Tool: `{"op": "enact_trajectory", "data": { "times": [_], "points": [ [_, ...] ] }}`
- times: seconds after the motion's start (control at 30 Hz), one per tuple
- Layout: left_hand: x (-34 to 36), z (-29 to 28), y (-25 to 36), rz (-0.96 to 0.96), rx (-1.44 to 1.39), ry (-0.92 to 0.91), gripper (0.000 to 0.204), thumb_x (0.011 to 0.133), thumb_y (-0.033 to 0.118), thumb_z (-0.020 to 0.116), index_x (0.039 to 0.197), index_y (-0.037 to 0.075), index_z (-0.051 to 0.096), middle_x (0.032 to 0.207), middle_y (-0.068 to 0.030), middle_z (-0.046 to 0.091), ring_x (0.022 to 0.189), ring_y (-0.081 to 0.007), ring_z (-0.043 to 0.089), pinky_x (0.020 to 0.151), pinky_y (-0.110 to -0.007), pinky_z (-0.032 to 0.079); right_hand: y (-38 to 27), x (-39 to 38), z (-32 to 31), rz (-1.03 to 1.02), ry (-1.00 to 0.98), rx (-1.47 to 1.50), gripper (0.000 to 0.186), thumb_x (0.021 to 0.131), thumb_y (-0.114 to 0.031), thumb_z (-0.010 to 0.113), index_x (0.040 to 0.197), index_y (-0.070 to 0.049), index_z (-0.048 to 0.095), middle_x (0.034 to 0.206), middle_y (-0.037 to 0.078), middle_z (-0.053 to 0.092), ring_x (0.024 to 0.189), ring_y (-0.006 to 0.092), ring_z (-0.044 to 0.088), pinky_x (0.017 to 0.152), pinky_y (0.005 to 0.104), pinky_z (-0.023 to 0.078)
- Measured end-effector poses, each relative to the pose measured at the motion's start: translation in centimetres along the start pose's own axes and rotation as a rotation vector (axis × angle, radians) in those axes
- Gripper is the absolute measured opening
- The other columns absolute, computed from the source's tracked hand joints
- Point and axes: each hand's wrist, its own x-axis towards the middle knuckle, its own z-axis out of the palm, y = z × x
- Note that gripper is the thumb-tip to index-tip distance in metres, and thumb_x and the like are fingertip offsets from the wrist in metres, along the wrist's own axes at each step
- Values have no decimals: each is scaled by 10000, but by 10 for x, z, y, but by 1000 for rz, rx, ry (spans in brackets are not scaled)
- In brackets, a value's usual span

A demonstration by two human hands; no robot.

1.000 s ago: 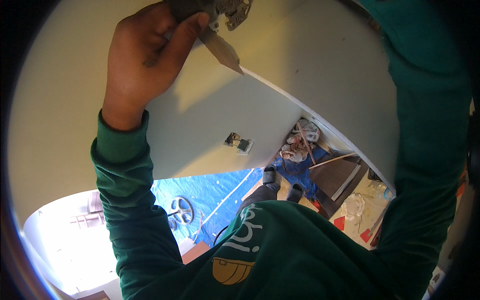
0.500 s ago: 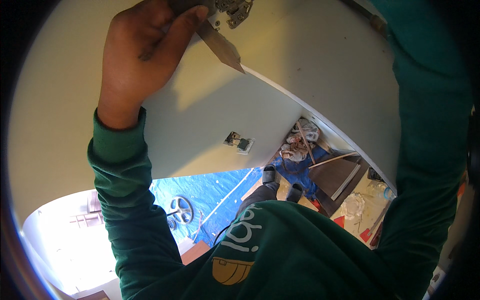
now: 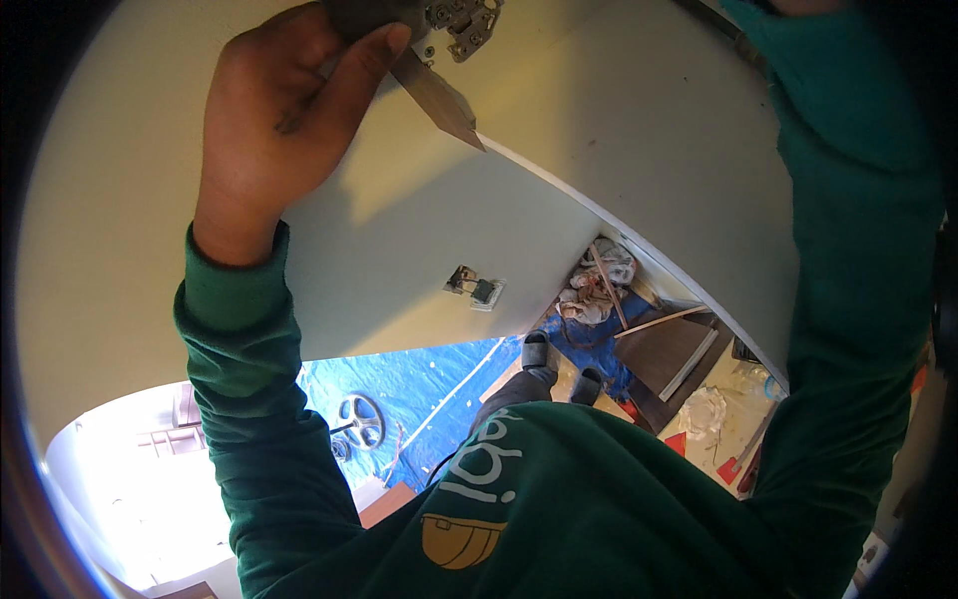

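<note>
At the far left is a bright white patch. Next, in the upper left of the frame, the left hand pinches a dark piece with its thumb. A flat brown strip pokes out below, with a metal fitting beside it, at the top middle. I can't tell if they are joined, or fixed to the pale wall. In the middle, the wall box is open with its insides showing, so it looks unfinished. Blue sheet lies below. Only a bit of the right hand shows, upper right; I can't tell if it holds anything.
</note>
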Motion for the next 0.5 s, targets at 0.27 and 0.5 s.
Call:
{"op": "enact_trajectory", "data": {
  "times": [0.27, 0.5],
  "points": [
    [4, -1, -2, 118, 105, -32, 151, 993, 152, 703, 1043, 13, 733, 847, -89, 734, 718, -116, 657, 661, -283, 517, 0, 0, 1, 0, -5, 2, 223, 859, -114, 740, 1034, 7, 674, 783, 141, 668, 686, 212, 632, 709, 368, 507],
    [2, 3, -6, 149, 13, 14, 157, 994, 156, 702, 1061, 15, 721, 841, -82, 728, 704, -113, 635, 647, -283, 501, -2, 1, 2, -10, -9, 8, 212, 859, -113, 737, 1018, 9, 668, 773, 142, 658, 681, 212, 627, 702, 371, 503]
  ]
}}
